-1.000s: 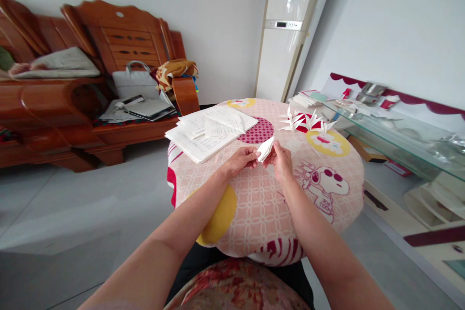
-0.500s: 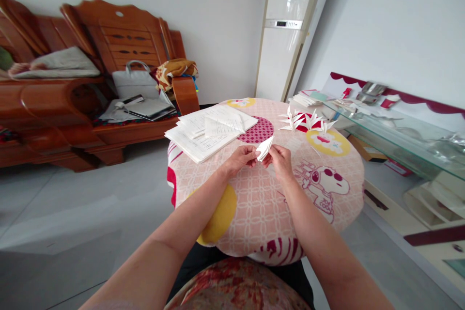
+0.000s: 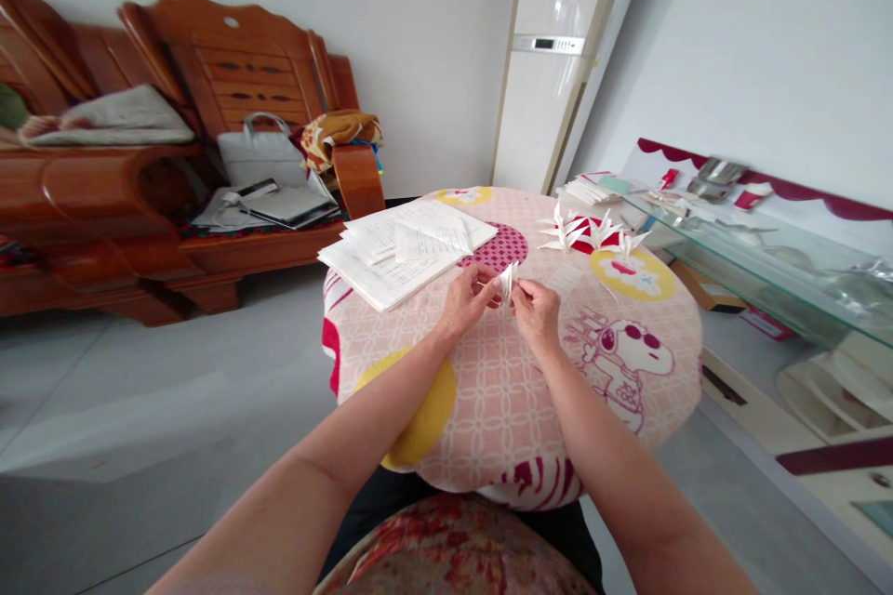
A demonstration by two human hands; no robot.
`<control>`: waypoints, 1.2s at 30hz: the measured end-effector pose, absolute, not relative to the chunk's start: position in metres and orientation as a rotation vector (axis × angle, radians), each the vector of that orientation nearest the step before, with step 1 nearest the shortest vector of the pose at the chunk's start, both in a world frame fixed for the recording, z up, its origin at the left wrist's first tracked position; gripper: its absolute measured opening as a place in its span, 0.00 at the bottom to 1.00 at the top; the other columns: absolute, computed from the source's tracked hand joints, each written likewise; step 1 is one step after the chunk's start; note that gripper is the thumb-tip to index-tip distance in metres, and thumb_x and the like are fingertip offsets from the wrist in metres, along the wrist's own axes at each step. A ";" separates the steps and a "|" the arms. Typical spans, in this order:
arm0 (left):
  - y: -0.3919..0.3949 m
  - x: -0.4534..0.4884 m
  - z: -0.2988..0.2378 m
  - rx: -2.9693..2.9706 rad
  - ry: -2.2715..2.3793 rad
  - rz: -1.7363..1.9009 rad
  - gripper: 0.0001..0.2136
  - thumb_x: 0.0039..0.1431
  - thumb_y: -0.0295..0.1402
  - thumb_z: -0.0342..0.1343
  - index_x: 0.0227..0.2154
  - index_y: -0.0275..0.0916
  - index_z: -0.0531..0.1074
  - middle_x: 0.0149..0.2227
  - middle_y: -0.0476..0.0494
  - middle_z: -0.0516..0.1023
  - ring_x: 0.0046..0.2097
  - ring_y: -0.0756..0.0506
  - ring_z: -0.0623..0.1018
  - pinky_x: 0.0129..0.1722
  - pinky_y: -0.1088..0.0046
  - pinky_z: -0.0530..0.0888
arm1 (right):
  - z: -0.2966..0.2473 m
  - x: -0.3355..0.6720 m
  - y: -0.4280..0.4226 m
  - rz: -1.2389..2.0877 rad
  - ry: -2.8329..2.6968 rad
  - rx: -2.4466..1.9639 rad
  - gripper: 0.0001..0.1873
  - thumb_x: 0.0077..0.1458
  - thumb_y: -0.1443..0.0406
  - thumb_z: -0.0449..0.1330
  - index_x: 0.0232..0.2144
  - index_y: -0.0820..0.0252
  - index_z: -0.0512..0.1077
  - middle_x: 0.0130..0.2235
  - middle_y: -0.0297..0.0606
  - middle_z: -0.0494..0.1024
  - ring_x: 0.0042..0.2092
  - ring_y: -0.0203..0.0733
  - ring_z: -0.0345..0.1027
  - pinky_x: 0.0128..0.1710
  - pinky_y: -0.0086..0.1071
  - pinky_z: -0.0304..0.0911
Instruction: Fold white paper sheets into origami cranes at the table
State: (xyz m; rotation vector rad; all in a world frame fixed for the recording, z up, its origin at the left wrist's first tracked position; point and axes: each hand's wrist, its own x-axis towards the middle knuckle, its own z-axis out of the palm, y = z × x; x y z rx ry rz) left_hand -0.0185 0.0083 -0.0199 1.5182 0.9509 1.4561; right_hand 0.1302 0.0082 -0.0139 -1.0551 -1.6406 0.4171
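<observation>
A small piece of folded white paper is held between my two hands, above the pink patterned tablecloth. My left hand grips its left side, with thumb and fingers closed. On the other side, the fingertips of my right hand pinch its edge. The paper now stands narrow, its layers seen nearly edge-on. Beyond my right hand, several folded white paper cranes sit together at the far right of the table. Left of my hands lies a stack of written paper sheets.
A glass-topped cabinet with various items flanks the table on the right. Behind stands a tall white air conditioner. A wooden sofa at left holds a grey bag and papers; part of another person's hand shows there.
The folded paper has turned from a broad slanting face to a narrow upright edge. My left hand's fingers have shifted up around it, and my right hand has re-gripped its right side.
</observation>
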 end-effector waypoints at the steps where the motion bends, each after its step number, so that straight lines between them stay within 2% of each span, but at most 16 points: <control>1: 0.008 -0.018 -0.020 1.511 0.943 1.456 0.19 0.58 0.48 0.61 0.37 0.35 0.68 0.30 0.46 0.75 0.29 0.50 0.78 0.28 0.74 0.77 | -0.014 0.130 0.008 0.411 -1.641 -1.057 0.18 0.56 0.62 0.53 0.16 0.57 0.58 0.18 0.28 0.58 0.23 0.34 0.51 0.25 0.31 0.46; 5: 0.009 -0.018 -0.019 1.531 0.949 1.443 0.22 0.54 0.50 0.64 0.34 0.34 0.69 0.29 0.46 0.76 0.29 0.50 0.78 0.29 0.74 0.78 | -0.014 0.130 0.008 0.412 -1.653 -1.052 0.19 0.58 0.60 0.53 0.16 0.56 0.57 0.18 0.28 0.59 0.24 0.34 0.51 0.25 0.31 0.45; 12: 0.010 -0.017 -0.021 1.536 0.933 1.432 0.20 0.56 0.50 0.62 0.33 0.34 0.71 0.27 0.46 0.75 0.28 0.50 0.78 0.30 0.74 0.78 | -0.015 0.131 0.007 0.393 -1.655 -1.060 0.19 0.58 0.62 0.52 0.17 0.56 0.55 0.18 0.28 0.57 0.24 0.35 0.50 0.26 0.31 0.45; 16: 0.008 -0.016 -0.021 1.560 0.967 1.426 0.15 0.58 0.44 0.60 0.33 0.35 0.71 0.27 0.47 0.75 0.28 0.50 0.78 0.30 0.75 0.77 | -0.014 0.130 0.008 0.316 -1.687 -1.053 0.17 0.57 0.65 0.51 0.17 0.55 0.54 0.19 0.28 0.57 0.24 0.36 0.51 0.26 0.32 0.45; 22: 0.005 -0.011 -0.021 1.603 1.126 1.459 0.04 0.54 0.30 0.58 0.28 0.36 0.69 0.25 0.49 0.74 0.26 0.52 0.75 0.26 0.79 0.71 | -0.012 0.123 0.005 0.104 -1.790 -1.058 0.16 0.57 0.69 0.49 0.18 0.55 0.57 0.22 0.33 0.63 0.28 0.38 0.57 0.30 0.32 0.50; 30: 0.000 -0.009 -0.015 1.667 1.273 1.531 0.03 0.55 0.27 0.54 0.26 0.37 0.70 0.24 0.49 0.75 0.26 0.51 0.73 0.27 0.77 0.67 | -0.011 0.119 0.003 0.133 -1.675 -1.085 0.16 0.56 0.66 0.52 0.18 0.54 0.55 0.21 0.32 0.64 0.26 0.37 0.55 0.29 0.32 0.51; 36: -0.004 -0.007 -0.012 1.761 1.346 1.548 0.06 0.57 0.27 0.54 0.24 0.37 0.70 0.24 0.48 0.76 0.26 0.51 0.73 0.29 0.77 0.65 | -0.008 0.118 -0.001 0.373 -1.579 -1.100 0.18 0.59 0.56 0.55 0.19 0.55 0.63 0.20 0.33 0.69 0.25 0.37 0.60 0.28 0.31 0.54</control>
